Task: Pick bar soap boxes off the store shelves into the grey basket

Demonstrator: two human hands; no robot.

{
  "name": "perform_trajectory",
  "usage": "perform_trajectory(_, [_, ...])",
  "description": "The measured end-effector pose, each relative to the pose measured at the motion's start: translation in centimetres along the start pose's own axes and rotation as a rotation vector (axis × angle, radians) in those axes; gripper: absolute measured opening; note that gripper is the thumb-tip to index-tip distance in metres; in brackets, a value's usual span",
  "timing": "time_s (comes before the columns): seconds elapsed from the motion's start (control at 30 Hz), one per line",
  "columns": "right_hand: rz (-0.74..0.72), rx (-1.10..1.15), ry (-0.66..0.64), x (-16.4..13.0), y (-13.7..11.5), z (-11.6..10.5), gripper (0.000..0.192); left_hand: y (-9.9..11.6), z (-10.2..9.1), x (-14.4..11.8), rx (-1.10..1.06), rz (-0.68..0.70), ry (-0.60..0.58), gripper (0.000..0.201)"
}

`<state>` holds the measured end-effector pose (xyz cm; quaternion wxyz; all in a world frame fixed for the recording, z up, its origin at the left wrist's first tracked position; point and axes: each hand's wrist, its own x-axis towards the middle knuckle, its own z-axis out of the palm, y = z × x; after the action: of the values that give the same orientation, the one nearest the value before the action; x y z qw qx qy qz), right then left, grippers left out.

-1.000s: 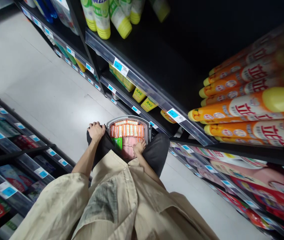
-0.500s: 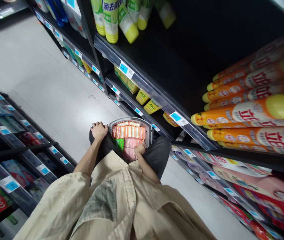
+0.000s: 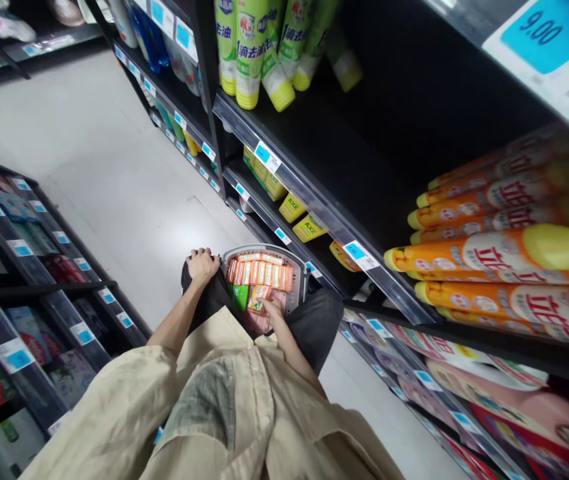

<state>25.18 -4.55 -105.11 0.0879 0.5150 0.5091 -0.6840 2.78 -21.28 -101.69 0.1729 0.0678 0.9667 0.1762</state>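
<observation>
- Shop shelves flank a basket.
- Right hand handles an orange pack, fingers grasping it; moving it calls for steadiness.
- Left hand on knee, grip unclear.

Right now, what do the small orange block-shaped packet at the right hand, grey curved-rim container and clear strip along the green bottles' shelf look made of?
Orange packet: probably smooth printed wrap; print shows, but film or coated paper, can't tell.
Grey container: likely moulded plastic, satin; even colour, smooth curved rim.
Strip: apparently clear glossy plastic; see-through, pale reflections.
</observation>
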Motion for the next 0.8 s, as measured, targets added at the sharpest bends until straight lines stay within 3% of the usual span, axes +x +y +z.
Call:
perform_trajectory(0.17, [0.002, 0.273, -0.183, -1.1, -0.1, -0.2, 0.047, -0.6, -0.5, -2.1, -0.310, 0.109, -0.019, 0.032])
perform_trajectory(0.3, [0.078, 0.504, -0.359, -2.7, -0.1, -2.1, 0.046, 1.0, 2.9, -8.6, -0.612, 0.146, -0.149, 0.036])
perform_trajectory(0.37, [0.096, 0.512, -0.383, -3.2, 0.1, -3.2, 0.048, 2.4, 5.4, -12.7, -0.891, 0.040, -0.312, 0.043])
perform_trajectory(0.4, [0.087, 0.489, -0.377, -3.4, 0.2, -3.7, 0.049, 2.9, 6.5, -14.6, -1.136, -0.096, -0.428, 0.049])
perform_trajectory(0.5, [0.017, 0.391, -0.341, -3.5, 0.1, -4.5, 0.051, 3.8, 8.5, -18.1, -1.526, -0.345, -0.636, 0.067])
perform_trajectory(0.67, [-0.124, 0.267, -0.348, -2.9, -0.4, -5.0, 0.050, 3.1, 8.3, -17.5, -1.664, -0.392, -0.740, 0.078])
perform_trajectory(0.8, [-0.228, 0.209, -0.316, -2.9, 0.0, -5.6, 0.043, 3.1, 8.5, -16.9, -1.660, -0.428, -0.692, 0.069])
